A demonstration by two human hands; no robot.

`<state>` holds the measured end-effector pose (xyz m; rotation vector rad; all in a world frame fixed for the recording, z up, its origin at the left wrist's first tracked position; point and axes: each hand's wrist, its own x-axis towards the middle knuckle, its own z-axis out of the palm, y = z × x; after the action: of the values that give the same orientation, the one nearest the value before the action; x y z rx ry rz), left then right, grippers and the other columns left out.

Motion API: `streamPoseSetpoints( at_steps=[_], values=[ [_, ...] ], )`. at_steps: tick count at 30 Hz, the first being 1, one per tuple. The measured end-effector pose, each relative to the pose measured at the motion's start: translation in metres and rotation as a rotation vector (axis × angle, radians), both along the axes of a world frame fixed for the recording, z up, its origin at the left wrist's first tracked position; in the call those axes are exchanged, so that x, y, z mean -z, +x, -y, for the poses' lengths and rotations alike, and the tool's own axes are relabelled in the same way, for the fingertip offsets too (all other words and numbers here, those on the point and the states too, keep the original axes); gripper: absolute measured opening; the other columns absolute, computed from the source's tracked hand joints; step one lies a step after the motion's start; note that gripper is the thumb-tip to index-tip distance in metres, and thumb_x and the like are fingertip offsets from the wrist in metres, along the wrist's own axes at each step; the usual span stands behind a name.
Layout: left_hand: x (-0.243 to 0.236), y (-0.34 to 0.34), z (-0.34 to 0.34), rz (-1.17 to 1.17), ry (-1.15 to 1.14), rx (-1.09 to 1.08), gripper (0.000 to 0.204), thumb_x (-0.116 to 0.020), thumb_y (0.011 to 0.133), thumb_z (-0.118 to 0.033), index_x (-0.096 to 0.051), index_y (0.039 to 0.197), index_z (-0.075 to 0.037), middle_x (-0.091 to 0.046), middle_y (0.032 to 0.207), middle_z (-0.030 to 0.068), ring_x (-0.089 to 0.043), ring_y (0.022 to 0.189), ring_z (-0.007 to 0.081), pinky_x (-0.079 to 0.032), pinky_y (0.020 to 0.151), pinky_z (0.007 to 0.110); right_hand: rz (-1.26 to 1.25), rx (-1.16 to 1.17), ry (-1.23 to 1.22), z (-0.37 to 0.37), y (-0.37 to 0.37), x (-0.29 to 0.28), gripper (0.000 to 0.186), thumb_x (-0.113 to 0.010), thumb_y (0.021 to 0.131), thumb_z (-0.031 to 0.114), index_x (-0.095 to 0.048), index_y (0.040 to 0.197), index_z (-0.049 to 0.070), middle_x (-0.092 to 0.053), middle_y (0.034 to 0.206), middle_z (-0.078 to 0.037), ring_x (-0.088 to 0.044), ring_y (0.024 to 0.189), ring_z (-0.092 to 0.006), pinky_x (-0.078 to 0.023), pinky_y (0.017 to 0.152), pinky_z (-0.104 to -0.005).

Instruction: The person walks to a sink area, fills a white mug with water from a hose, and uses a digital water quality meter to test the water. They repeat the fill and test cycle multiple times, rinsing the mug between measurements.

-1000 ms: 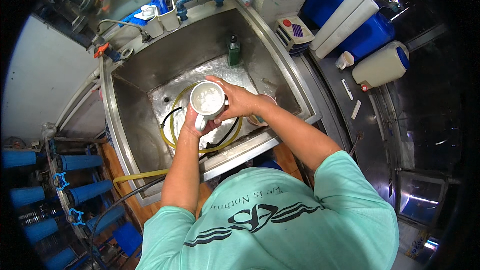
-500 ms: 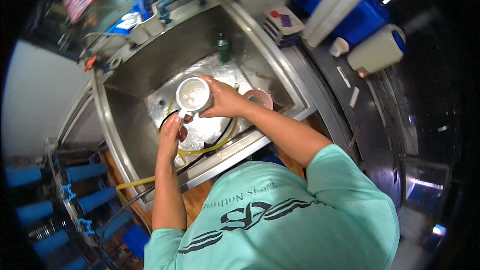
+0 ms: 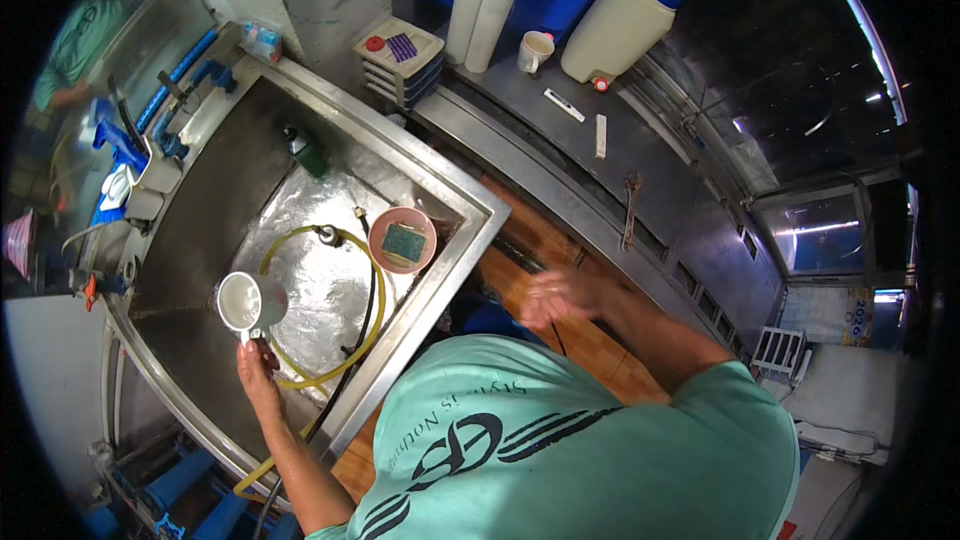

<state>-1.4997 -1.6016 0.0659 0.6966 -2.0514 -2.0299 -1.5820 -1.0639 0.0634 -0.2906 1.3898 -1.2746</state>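
I have the white mug (image 3: pixel 243 302) in my left hand (image 3: pixel 256 368), fingers closed on its handle at the near side, holding it low over the left part of the steel sink (image 3: pixel 452 202), its open mouth tipped up toward me. I judge it to be a rigid ceramic or enamel cup, light enough for one hand but likely wet and slick, and breakable against the steel if it slips; the handle is the sure place to grip, with the thumb pressed on top to stop it swinging. It looks plain white inside, with a greyish outer wall and a round rim; I cannot tell whether water is in it. My right hand (image 3: pixel 560 297) hangs blurred outside the sink's right edge, above the wooden floor, loosely open and holding nothing that I can make out. In the basin lie a yellow hose (image 3: pixel 372 325) looped around the drain and a pink bowl (image 3: pixel 385 227) carrying a green sponge (image 3: pixel 403 243).
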Motion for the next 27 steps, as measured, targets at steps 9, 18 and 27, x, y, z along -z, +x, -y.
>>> streamPoseSetpoints(
  at_steps=[9,18,27],
  values=[
    [0.021,-0.023,-0.013,0.009,-0.012,-0.116,0.01,-0.057,0.091,-0.016,-0.053,0.094,-0.007,-0.048,0.071,-0.0033,-0.044,0.06,0.0047,-0.035,0.055,0.02,-0.93,0.317,1.114,-0.189,-0.063,0.162,0.028,-0.045,0.091,0.025,-0.061,0.092,0.003,-0.062,0.091,-0.023,-0.059,0.086,-0.0437,-0.046,0.076,-0.051],
    [0.017,-0.051,-0.084,0.04,0.066,-0.349,0.019,-0.06,0.088,-0.02,-0.054,0.102,-0.009,-0.05,0.081,-0.0044,-0.046,0.067,0.0039,-0.039,0.056,0.018,-1.076,0.415,1.391,-0.204,-0.348,0.171,0.043,-0.061,0.083,0.019,-0.053,0.125,0.011,-0.064,0.105,-0.019,-0.062,0.098,-0.0384,-0.049,0.084,-0.0475],
    [0.013,-0.051,-0.105,0.073,0.079,-0.449,0.018,-0.062,0.088,-0.018,-0.054,0.1,-0.008,-0.049,0.077,-0.0036,-0.046,0.06,0.0042,-0.038,0.052,0.019,-1.188,0.267,1.202,-0.205,-0.391,0.216,0.048,-0.066,0.078,0.022,-0.053,0.122,0.005,-0.064,0.103,-0.022,-0.062,0.097,-0.037,-0.05,0.084,-0.0461]
  ],
)
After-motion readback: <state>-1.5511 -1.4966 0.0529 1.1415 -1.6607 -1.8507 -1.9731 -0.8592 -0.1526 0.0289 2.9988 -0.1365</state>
